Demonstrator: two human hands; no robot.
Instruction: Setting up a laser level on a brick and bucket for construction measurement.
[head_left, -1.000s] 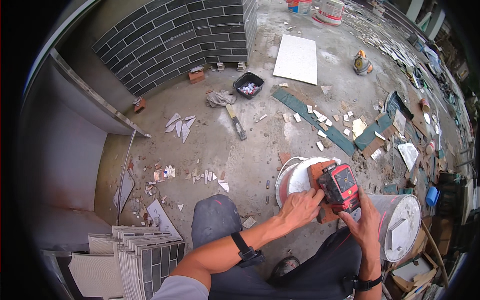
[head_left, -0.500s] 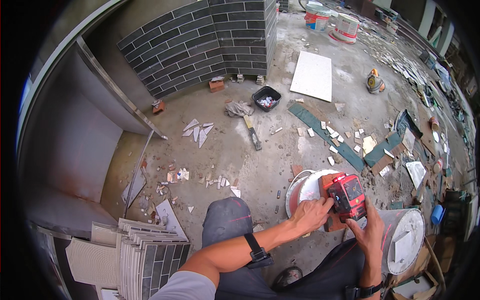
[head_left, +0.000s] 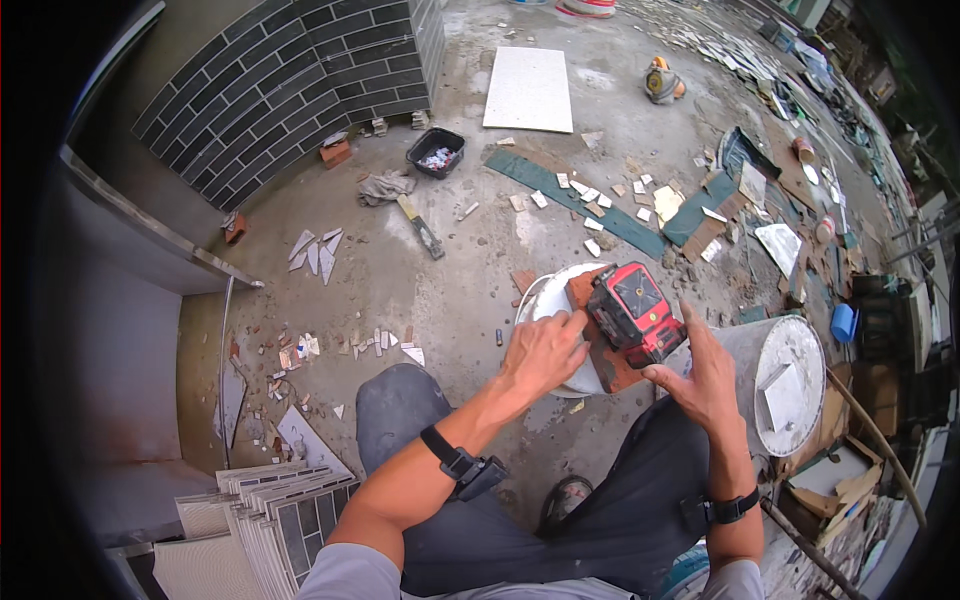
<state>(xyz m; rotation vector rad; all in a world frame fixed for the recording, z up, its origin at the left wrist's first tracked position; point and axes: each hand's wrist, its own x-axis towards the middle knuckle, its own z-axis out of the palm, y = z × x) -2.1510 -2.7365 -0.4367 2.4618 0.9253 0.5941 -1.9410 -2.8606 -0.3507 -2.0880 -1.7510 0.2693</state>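
A red and black laser level (head_left: 640, 310) stands on an orange-red brick (head_left: 612, 372), which lies across the lid of a white bucket (head_left: 555, 300) in front of my knees. My right hand (head_left: 705, 375) cups the level's right side, thumb at its lower edge and fingers along the side. On the other side, my left hand (head_left: 545, 352) has its fingers curled together by the brick and the level's left side. Whether anything is between those fingertips is hidden. Black straps with small devices circle both forearms.
A second white bucket (head_left: 795, 385) lies by my right leg. Stacked dark tile panels (head_left: 310, 525) stand lower left. Ahead are a scraper (head_left: 420, 228), a black tub (head_left: 436, 152), a white board (head_left: 528, 90), an angle grinder (head_left: 662, 82) and scattered tile scraps.
My view has swung right and down. My left fingers have drawn slightly back from the level, and my right fingers have shifted along its side. Red lines on my trousers no longer show.
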